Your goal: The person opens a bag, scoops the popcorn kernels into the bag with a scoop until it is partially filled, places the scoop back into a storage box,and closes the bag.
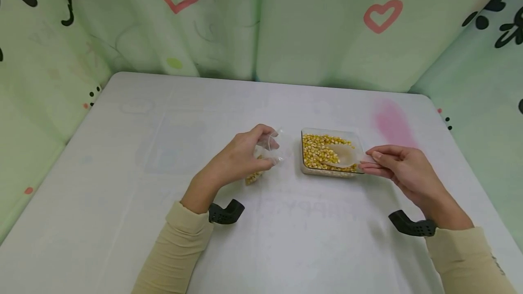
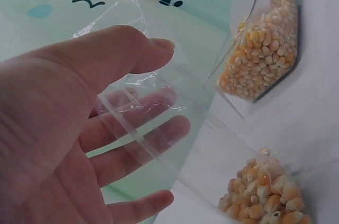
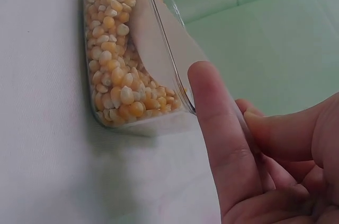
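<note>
Through the head camera I had the left hand (image 1: pixel 241 152) at a clear plastic bag (image 2: pixel 209 142), just left of the middle of the white surface (image 1: pixel 286 248). Its thumb and fingers stood apart, and the film touched them; from the left wrist I saw three fingers through or against the plastic, though I could not tell fairly whether they were inside the bag or behind it. A small heap of corn kernels (image 2: pixel 265 195) filled its bottom corner.

To the right of the bag, and apart from it, I saw a clear rectangular box (image 1: pixel 328 173) on the surface, holding a broad layer of yellow corn (image 1: pixel 313 151). A pale scoop (image 1: pixel 345 155) lay with its bowl on the corn, at the box's right half, a few kernels at its tip. Its handle ran out over the right wall to my right hand (image 1: pixel 402 169), where thumb and fingers were together, clamped on it, the index finger just beside the rim.

I noted a black band (image 1: pixel 226 212) at the left wrist and another at the right, both below beige sleeves (image 1: pixel 180 253). Behind the surface hung a green curtain (image 1: pixel 310 35) with red hearts (image 1: pixel 383 2).
</note>
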Action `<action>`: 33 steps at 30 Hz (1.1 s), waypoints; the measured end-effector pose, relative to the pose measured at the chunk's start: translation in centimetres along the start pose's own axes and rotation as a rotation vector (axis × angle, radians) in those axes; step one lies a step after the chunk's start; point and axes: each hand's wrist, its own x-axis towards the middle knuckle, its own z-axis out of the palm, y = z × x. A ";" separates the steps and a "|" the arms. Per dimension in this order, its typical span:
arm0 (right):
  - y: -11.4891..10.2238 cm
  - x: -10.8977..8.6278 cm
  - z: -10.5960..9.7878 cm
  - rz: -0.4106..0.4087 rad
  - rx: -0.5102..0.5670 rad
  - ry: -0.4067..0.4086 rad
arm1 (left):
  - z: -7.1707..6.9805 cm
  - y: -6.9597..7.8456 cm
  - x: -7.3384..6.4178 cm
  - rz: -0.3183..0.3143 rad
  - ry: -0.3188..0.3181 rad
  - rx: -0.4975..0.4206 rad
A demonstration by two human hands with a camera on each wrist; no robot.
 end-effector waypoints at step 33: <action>0.8 -0.6 -1.4 -0.016 0.185 -0.026 | 0.0 0.0 0.0 0.000 0.006 0.015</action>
